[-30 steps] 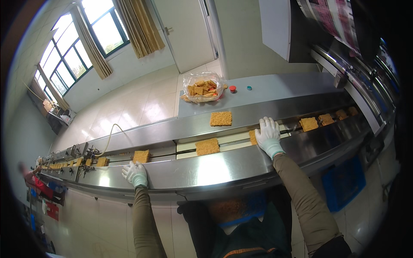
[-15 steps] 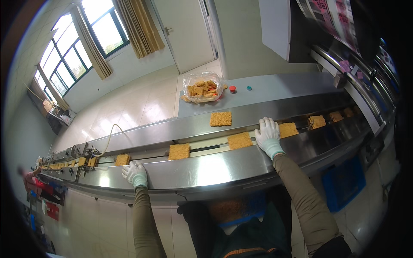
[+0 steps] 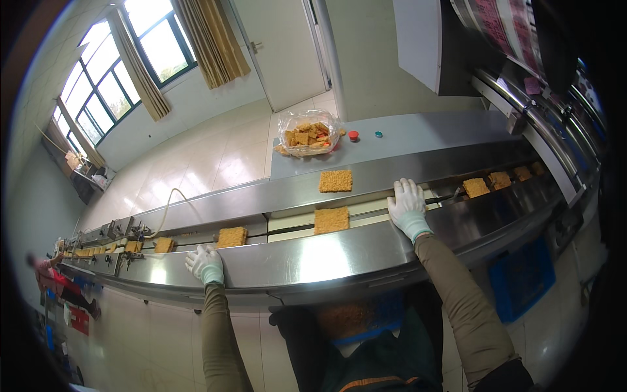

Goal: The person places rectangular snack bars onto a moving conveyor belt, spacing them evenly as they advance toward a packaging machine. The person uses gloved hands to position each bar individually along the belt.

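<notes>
My left hand (image 3: 205, 264), in a white glove, rests flat on the near steel rim of a long conveyor (image 3: 294, 258), just in front of a square noodle block (image 3: 232, 236). My right hand (image 3: 408, 206), also gloved, lies on the rim at the channel's edge, fingers spread, holding nothing. Another noodle block (image 3: 331, 220) rides in the channel between my hands. One separate noodle block (image 3: 336, 181) sits on the far steel ledge. More noodle blocks (image 3: 496, 181) travel at the right.
A clear bag of broken noodle pieces (image 3: 307, 133) sits on the grey table beyond, beside red and green buttons. Machinery with a printed film roll (image 3: 516, 39) stands at the right. A blue crate (image 3: 522, 277) is under the line. A person (image 3: 52, 274) works far left.
The noodle blocks in the channel have moved right along the conveyor. Both hands stayed on the rim almost unmoved.
</notes>
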### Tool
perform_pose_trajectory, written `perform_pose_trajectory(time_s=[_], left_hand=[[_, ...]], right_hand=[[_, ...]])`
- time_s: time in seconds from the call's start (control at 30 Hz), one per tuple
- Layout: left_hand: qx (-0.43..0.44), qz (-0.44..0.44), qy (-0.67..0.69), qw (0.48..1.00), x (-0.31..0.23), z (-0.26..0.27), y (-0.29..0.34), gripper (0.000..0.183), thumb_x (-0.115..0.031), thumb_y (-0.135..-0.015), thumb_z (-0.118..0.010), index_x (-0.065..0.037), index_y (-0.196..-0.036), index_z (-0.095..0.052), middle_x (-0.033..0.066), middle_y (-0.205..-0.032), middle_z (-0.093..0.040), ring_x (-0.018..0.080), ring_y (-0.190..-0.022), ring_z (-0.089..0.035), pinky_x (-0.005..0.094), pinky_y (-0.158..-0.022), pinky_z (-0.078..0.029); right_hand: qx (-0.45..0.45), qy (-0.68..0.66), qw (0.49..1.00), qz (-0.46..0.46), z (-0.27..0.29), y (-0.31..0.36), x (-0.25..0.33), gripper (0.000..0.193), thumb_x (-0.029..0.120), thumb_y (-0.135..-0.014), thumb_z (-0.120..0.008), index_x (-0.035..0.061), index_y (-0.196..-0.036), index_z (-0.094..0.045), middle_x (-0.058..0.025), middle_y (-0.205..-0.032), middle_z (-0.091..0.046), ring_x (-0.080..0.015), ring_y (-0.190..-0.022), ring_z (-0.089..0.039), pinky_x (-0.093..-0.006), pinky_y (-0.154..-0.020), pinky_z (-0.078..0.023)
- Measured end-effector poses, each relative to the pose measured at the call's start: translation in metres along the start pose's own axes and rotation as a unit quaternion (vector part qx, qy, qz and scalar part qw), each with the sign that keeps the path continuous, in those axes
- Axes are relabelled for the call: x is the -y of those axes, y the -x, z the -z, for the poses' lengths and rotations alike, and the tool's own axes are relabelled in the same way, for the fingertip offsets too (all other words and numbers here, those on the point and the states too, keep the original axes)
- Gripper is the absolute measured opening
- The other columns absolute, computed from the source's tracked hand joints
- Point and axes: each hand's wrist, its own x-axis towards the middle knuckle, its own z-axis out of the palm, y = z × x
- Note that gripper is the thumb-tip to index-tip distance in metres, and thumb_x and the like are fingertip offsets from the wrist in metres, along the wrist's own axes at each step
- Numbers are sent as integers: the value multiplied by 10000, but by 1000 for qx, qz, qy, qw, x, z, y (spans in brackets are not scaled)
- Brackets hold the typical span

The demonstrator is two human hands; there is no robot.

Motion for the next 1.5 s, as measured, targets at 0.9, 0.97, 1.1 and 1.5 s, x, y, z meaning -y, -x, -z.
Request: perform_pose_trajectory(time_s=[0.9, 0.97, 1.1, 1.5], left_hand=[[4, -2, -13, 1000, -1, -2, -1, 427, -400, -896, -450, -82, -1135, -605, 255, -1304, -457, 397, -1220, -419, 461, -1071, -275], [0, -3, -18, 1000, 0, -3, -1, 431, -404, -897, -448, -84, -1139, -604, 256, -1309, -453, 400, -1229, -413, 460, -1075, -271], [9, 4, -16, 1000, 1, -2, -2, 430, -407, -898, -446, -82, -1129, -606, 260, -1315, -447, 403, -1237, -407, 458, -1077, -269], [-2, -3, -18, 1000, -1, -1, 0, 401, -386, -896, -462, -78, -1104, -613, 254, -1275, -473, 398, -1213, -427, 455, -1068, -285]], right_hand=[[5, -4, 1000, -1, 0, 0, -1, 488, 298, -833, -549, 38, -1242, -497, -119, -1337, -459, -279, -1286, -363, -437, -1072, -268], [5, -6, 1000, -1, 0, 0, 0, 490, 297, -830, -553, 38, -1242, -497, -120, -1337, -459, -280, -1286, -362, -437, -1072, -269], [2, -8, 1000, 4, 0, 0, 0, 492, 292, -828, -551, 36, -1244, -494, -123, -1331, -462, -284, -1284, -363, -439, -1069, -272], [-2, -3, 1000, 2, 2, 1, 0, 485, 285, -832, -533, 33, -1245, -490, -128, -1332, -460, -289, -1281, -368, -445, -1066, -274]])
